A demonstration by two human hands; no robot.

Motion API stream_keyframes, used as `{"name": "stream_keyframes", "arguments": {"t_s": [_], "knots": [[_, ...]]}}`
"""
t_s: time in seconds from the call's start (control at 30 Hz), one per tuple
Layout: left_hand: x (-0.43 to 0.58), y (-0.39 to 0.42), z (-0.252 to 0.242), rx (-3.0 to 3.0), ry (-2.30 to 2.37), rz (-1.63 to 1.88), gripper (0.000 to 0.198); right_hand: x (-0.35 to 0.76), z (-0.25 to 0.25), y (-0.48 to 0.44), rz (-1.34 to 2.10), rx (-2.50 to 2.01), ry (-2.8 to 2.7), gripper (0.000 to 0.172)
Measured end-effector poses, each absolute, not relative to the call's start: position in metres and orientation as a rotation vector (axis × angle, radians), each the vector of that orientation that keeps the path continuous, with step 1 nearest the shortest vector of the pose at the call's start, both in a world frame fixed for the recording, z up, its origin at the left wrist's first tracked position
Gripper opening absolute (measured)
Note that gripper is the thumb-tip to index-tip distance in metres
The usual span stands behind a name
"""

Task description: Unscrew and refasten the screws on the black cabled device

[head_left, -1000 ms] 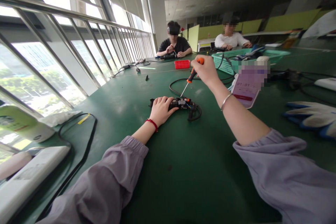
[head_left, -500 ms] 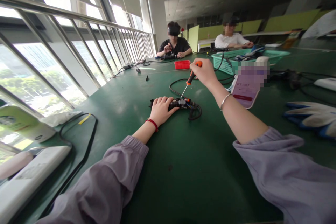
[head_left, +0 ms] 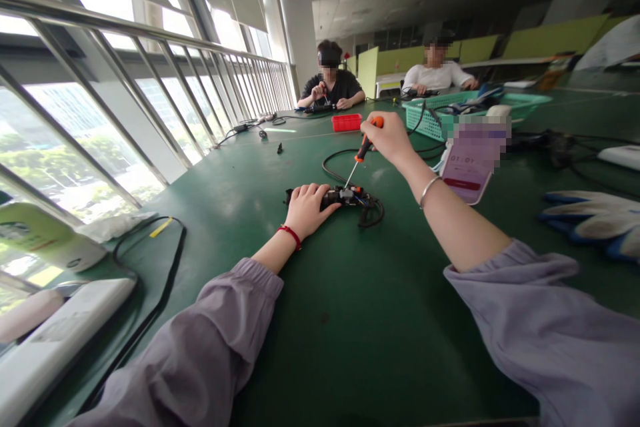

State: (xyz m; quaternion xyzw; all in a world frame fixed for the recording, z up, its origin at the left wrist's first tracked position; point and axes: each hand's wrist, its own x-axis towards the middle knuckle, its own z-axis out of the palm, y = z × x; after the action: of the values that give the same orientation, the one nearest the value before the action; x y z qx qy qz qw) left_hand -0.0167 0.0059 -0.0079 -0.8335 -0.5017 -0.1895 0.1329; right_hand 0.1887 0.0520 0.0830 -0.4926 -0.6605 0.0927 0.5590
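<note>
My right hand (head_left: 393, 137) is closed around the orange handle of a screwdriver (head_left: 363, 150). The fingers wrap the top of the handle, so the grip is firm. The screwdriver stands tilted: its handle is up and leans away from me to the right, and its thin metal shaft goes down and to the left. The tip rests on the middle of a small black assembly (head_left: 350, 198), which lies on the green table (head_left: 320, 320) in front of me, a little to the right of my left hand.

The long axis of the assembly runs from left to right across the table. My left hand (head_left: 307, 209) lies over its left end with the fingers curled on it, and it presses the part down on the table. At the right end, some black wires (head_left: 373, 215) make a loop on the table, touching the assembly.

Behind the assembly, a black cable (head_left: 333, 160) curves over the table, under the screwdriver. Near my right forearm a phone (head_left: 473, 160) stands propped up; its screen is blurred. Farther back I see a red tray (head_left: 347, 122) and a teal basket (head_left: 430, 121). At the far right lies a pair of blue and white gloves (head_left: 595, 223). At the left a long black strap (head_left: 150, 260) lies beside a white box (head_left: 55, 333). Two other people sit at the far end of the table, well apart from my hands.
</note>
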Motion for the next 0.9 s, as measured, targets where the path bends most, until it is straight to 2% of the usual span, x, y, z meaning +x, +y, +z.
{"name": "stream_keyframes", "arguments": {"t_s": [0.53,0.9], "knots": [[-0.016,0.005,-0.007,-2.422,-1.459,-0.551,0.045,0.188,0.087,0.050,0.149,-1.133,-1.613,0.018],[-0.016,0.006,-0.009,-2.426,-1.464,-0.557,0.045,0.206,0.124,0.016,0.614,-1.144,-2.147,0.005]]}}
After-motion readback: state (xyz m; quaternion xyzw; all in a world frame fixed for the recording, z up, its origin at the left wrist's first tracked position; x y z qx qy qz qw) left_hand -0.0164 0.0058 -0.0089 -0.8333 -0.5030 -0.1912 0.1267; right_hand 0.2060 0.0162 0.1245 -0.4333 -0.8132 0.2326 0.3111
